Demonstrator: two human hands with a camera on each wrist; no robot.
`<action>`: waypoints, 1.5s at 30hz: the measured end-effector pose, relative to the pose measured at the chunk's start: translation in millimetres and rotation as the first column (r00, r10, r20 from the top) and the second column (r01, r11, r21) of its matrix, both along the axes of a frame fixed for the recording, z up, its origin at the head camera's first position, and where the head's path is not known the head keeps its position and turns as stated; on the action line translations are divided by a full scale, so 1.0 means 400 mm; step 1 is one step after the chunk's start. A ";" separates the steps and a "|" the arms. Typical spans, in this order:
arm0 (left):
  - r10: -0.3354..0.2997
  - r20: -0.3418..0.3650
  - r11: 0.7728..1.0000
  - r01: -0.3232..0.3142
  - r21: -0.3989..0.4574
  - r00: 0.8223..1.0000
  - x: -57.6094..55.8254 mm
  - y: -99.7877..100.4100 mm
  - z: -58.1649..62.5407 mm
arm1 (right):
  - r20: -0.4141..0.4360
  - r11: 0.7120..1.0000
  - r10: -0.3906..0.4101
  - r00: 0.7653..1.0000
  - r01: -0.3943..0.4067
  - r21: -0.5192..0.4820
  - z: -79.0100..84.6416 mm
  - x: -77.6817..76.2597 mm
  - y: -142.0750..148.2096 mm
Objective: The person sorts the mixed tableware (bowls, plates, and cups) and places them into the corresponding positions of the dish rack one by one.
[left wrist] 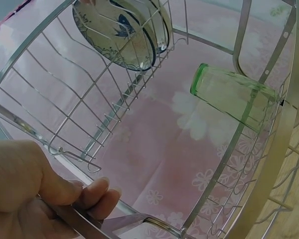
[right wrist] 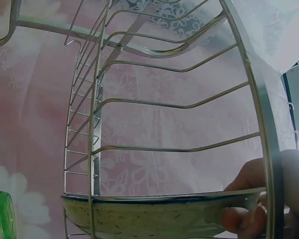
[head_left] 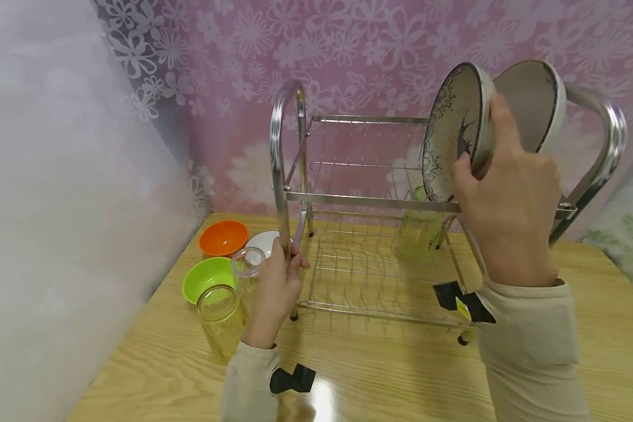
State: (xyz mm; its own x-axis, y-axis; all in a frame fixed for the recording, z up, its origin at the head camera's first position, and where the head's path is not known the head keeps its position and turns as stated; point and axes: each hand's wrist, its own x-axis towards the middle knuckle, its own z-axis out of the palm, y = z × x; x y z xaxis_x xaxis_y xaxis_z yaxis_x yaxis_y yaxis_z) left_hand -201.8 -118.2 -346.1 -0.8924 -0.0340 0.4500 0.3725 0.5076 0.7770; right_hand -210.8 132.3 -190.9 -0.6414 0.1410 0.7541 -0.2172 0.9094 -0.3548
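A two-tier metal dish rack [head_left: 369,202] stands on the wooden table. My left hand [head_left: 273,293] grips the tube of its left side, thumb and fingers curled round the metal. At the upper tier's right end, a shallow patterned bowl [head_left: 445,140] with a dark rim stands on edge. My right hand [head_left: 514,214] pinches it, thumb at its inner face and index finger on its outside. A second bowl [head_left: 533,108] stands on edge just right of it, partly hidden. In the right wrist view, my fingers hold the first bowl [right wrist: 154,216] against the rack's wires.
A green-rimmed glass [left wrist: 229,94] is on the lower tier. Left of the rack are an orange bowl [head_left: 223,237], a green bowl [head_left: 208,278], a white dish [head_left: 266,240], a clear glass [head_left: 248,272] and a yellowish glass [head_left: 221,328]. A patterned curtain [head_left: 343,53] hangs behind.
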 end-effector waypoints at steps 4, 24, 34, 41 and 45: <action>-0.006 0.001 1.000 0.006 -0.005 1.000 0.002 0.000 0.001 | 0.000 1.000 0.012 1.000 -0.012 -0.004 -0.005 0.002 0.008; 0.029 -0.004 0.999 -0.029 -0.020 1.000 -0.017 0.003 -0.011 | -0.123 0.969 0.189 0.974 -0.206 -0.138 -0.051 0.012 0.048; 0.054 -0.019 0.998 -0.055 -0.021 0.998 -0.012 0.008 -0.010 | -0.704 0.823 -0.020 0.710 -0.388 -0.415 -0.171 0.041 0.135; 0.082 0.000 0.997 -0.082 0.001 0.997 -0.005 0.006 -0.008 | -0.583 0.653 0.112 0.805 -0.502 -0.567 -0.322 0.053 0.171; 0.085 0.007 0.996 -0.085 -0.005 0.996 -0.004 0.012 -0.008 | -0.436 0.550 0.224 0.872 -0.482 -0.682 -0.387 0.033 0.184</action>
